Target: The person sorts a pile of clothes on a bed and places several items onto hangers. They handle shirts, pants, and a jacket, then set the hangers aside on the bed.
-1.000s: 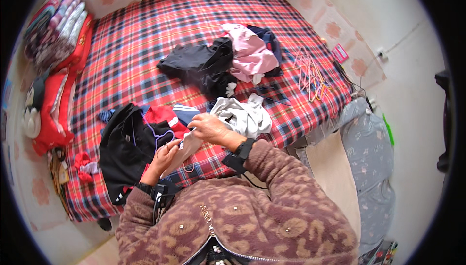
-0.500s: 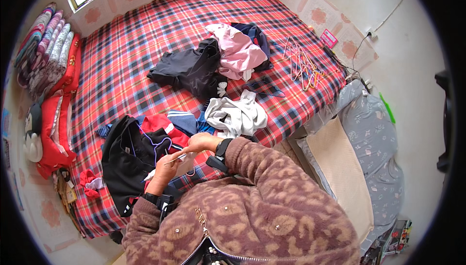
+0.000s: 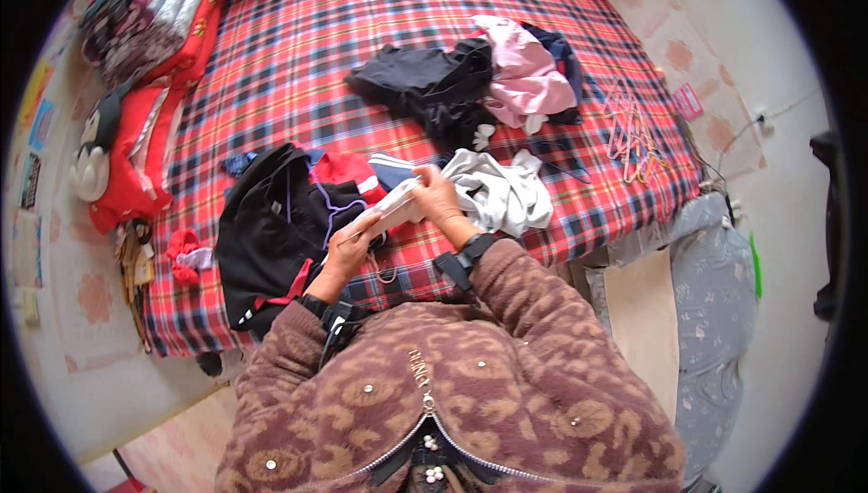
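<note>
A small white cloth piece [image 3: 396, 207] is stretched between my two hands above the near edge of the bed; its exact kind cannot be made out. My left hand [image 3: 345, 251] is closed on its lower left end, my right hand [image 3: 438, 198] on its upper right end. A thin pale loop [image 3: 384, 273] shows just below it. Left of my hands lies a black garment [image 3: 264, 226] with a purple cord. Behind them are a red garment [image 3: 348, 169] and a blue one [image 3: 391, 170] with white stripes. A crumpled white garment [image 3: 508, 197] lies beside my right hand.
Farther back on the plaid bed [image 3: 298, 59] lie a black garment [image 3: 411, 82] and a pink one [image 3: 526, 77]. Several hangers [image 3: 630, 145] are at the right. Folded blankets [image 3: 149, 28] and a red cushion [image 3: 136, 163] line the left side. Grey patterned bedding [image 3: 714, 312] stands at the right.
The whole view has shifted with my head. My hands have moved apart, drawing the white cloth out between them, where before they were close together. The clothes on the bed look unchanged.
</note>
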